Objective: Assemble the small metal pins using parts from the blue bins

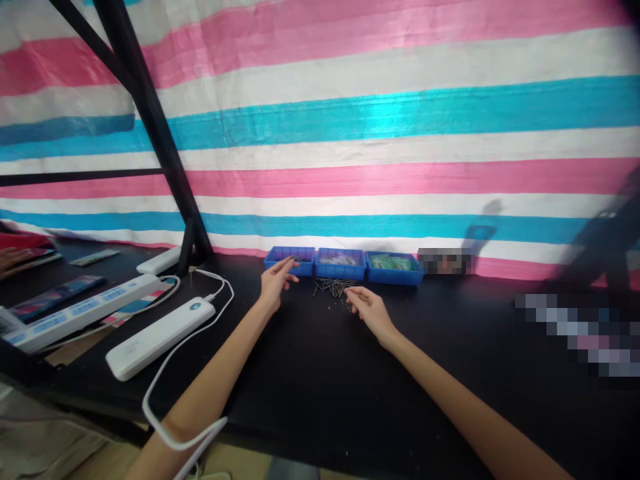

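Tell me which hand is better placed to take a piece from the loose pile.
Probably the right hand: it is at the pile's right edge, while the left hand is at the leftmost blue bin.

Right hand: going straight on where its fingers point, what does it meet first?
The right hand would likely meet the pile of thin pieces first, though depth is unclear.

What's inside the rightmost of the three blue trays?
Green pieces show inside the rightmost tray, too small to identify. Whatever lies beneath them is covered and can't be seen.
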`<action>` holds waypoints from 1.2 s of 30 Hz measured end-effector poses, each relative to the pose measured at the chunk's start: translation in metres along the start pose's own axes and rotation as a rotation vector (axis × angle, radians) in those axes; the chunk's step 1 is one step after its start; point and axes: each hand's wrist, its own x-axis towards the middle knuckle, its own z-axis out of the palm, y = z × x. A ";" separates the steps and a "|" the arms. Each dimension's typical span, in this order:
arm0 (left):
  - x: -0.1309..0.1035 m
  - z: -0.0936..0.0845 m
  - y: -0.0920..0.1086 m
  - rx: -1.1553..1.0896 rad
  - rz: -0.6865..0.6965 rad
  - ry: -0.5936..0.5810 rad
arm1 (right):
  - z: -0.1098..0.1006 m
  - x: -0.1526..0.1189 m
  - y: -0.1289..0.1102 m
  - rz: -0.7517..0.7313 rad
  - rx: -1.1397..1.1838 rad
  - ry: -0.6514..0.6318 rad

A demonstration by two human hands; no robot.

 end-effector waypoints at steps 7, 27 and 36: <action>0.015 -0.021 0.010 0.066 0.025 -0.065 | -0.001 -0.002 0.004 -0.043 -0.096 -0.032; -0.032 0.019 -0.009 1.105 0.360 -0.500 | 0.000 0.002 0.013 -0.114 -0.261 -0.042; -0.043 0.026 -0.004 0.986 0.417 -0.497 | 0.001 0.002 0.012 -0.146 -0.323 -0.049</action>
